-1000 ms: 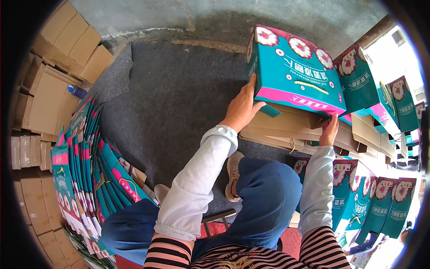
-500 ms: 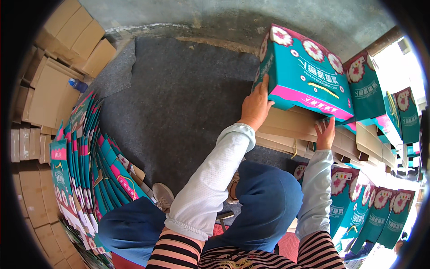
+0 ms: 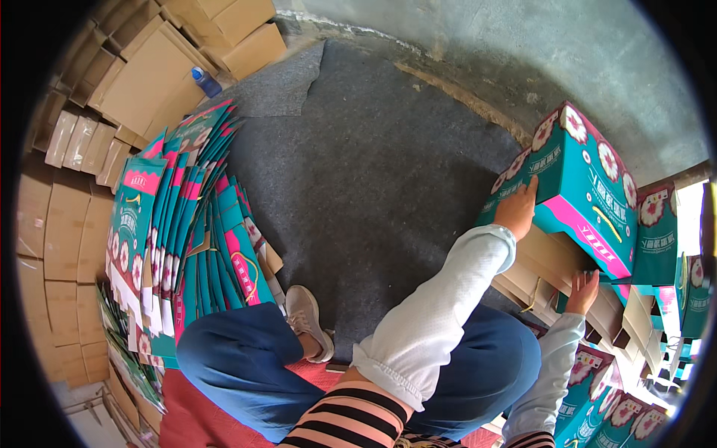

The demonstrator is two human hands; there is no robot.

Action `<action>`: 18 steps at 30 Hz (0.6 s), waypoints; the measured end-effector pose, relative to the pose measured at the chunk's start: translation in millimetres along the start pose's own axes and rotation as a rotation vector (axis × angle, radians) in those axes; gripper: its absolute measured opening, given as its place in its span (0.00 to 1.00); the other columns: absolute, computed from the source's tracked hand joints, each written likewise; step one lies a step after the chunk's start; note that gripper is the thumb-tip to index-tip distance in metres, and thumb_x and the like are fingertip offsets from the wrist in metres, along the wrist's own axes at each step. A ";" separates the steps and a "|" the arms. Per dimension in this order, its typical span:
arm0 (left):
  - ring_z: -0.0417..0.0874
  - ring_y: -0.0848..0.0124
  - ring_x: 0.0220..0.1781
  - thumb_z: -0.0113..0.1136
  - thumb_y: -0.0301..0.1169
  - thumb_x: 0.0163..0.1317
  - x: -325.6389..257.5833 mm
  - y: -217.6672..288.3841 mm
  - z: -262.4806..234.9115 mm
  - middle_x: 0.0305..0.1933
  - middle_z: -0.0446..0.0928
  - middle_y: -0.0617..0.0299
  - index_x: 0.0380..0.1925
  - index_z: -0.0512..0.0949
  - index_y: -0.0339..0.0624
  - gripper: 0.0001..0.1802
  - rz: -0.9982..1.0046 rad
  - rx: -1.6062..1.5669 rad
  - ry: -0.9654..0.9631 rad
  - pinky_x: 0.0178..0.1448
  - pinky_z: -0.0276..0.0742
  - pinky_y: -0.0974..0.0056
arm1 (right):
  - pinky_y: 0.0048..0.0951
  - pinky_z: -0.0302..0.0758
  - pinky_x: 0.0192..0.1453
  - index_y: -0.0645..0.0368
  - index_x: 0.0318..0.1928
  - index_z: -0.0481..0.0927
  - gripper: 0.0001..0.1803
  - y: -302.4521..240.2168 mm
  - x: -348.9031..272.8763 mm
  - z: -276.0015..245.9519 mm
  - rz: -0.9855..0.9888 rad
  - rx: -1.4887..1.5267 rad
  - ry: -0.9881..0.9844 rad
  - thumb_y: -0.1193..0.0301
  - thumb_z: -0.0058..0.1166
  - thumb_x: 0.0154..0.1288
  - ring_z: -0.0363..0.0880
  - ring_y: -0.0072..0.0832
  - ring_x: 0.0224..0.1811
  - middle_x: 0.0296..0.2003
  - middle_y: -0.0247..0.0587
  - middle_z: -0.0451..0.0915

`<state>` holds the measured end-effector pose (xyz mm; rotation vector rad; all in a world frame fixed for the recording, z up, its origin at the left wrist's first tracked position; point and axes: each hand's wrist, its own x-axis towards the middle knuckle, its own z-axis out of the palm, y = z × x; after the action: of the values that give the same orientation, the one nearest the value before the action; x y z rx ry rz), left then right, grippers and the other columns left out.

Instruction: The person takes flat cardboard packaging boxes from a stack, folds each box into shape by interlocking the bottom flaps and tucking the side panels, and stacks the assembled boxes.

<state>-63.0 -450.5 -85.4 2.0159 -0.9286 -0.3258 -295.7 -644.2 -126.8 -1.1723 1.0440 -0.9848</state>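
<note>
Since a second ago, the teal box point(image 3: 579, 190) with pink flowers has gone from the top middle of the view over to about 3 o'clock, and both arms have swung that way with it.

Now the box sits tilted, with its open brown bottom facing down toward the person. It is just past both hands, at their 1 o'clock side.

The left hand point(image 3: 517, 210) lies flat on the near teal side of the box. Its fingers are spread open and press on the box, not curled around anything.

The right hand point(image 3: 583, 291) is under the box, at about 4 o'clock. Its open fingers touch the brown flaps point(image 3: 549, 261) at the bottom. It is not closed in a fist.

A fan of flat teal boxes point(image 3: 187, 231) leans at 9 o'clock, well away from the hands. Plain brown cartons point(image 3: 160, 71) are piled at 10 and 11 o'clock, with a blue bottle point(image 3: 207, 81) beside them. More made-up teal boxes point(image 3: 657, 231) stand at 3 to 5 o'clock, right next to the held box. A grey mat point(image 3: 358, 164) covers the floor in the middle. The person's knees in blue trousers point(image 3: 246, 358) and a grey shoe point(image 3: 306, 317) are at 6 o'clock.
</note>
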 end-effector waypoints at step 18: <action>0.77 0.50 0.46 0.50 0.28 0.61 -90.4 -68.4 -149.0 0.48 0.72 0.46 0.59 0.60 0.37 0.25 0.059 0.240 -0.320 0.46 0.74 0.50 | 0.27 0.74 0.40 0.62 0.43 0.76 0.10 -17.6 -164.7 178.0 -0.284 -0.779 -1.160 0.71 0.50 0.63 0.78 0.29 0.37 0.37 0.43 0.78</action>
<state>-11.8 -271.9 -62.5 2.1869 -1.2744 -0.5375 -162.2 -447.4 -76.4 -2.1729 0.2635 0.0747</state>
